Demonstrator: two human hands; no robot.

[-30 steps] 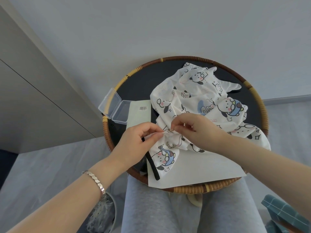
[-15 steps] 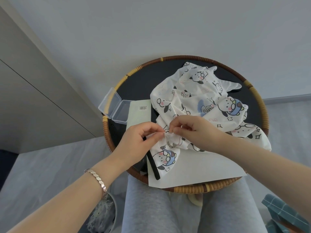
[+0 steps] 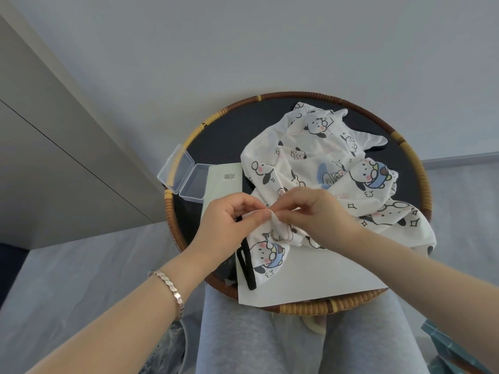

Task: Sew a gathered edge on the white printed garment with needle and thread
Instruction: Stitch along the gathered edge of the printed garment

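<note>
The white garment, printed with cartoon dogs, lies crumpled on a round woven tray with a dark base, resting on my lap. My left hand pinches a bunched edge of the garment between thumb and fingers. My right hand meets it from the right, fingertips pinched at the same gathered fold. The needle and thread are hidden between the fingers.
An open clear plastic box sits at the tray's left rim beside a pale green card. A white paper sheet and a black strap lie under the garment near me. A teal object is at the lower right.
My right hand's fingertips have moved left onto the gathered fold, closing the gap to my left hand. The needle tip seen a second ago is now covered.
</note>
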